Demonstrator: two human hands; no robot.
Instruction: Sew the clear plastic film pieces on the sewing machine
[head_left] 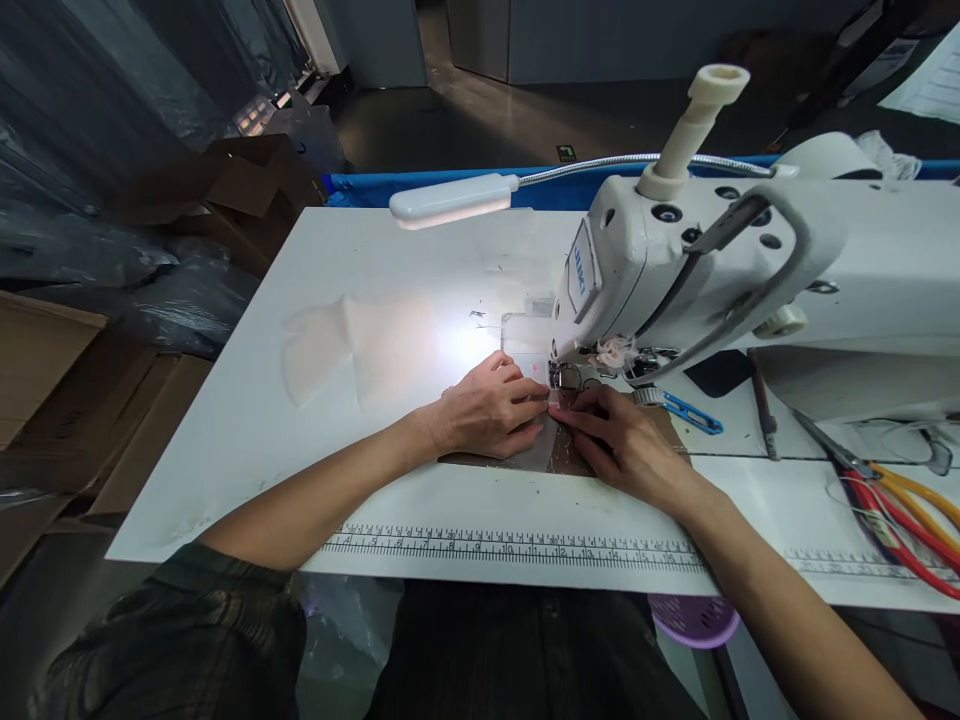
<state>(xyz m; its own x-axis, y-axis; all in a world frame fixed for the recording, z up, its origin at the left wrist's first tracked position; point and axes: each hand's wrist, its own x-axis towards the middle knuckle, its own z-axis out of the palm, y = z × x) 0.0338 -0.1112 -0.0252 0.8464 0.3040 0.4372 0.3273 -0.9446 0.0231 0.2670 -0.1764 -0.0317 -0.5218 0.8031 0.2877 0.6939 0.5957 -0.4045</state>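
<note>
My left hand rests palm down on a brown piece of material and a pale, translucent strip. Its fingers are slightly bent and apart, with the tips left of the presser foot. On the brown material just right of the foot lies my right hand. Its index finger is stretched toward a small whitish piece, and the other fingers are spread. Both sets of fingertips nearly meet in front of the needle area. The white sewing machine stands over them; the needle tip cannot be made out.
A lamp lights the white table. Printed ruler markings run along the front edge. Scissors and a blue-handled tool lie at right. Cardboard boxes stand left; a purple basket hangs below.
</note>
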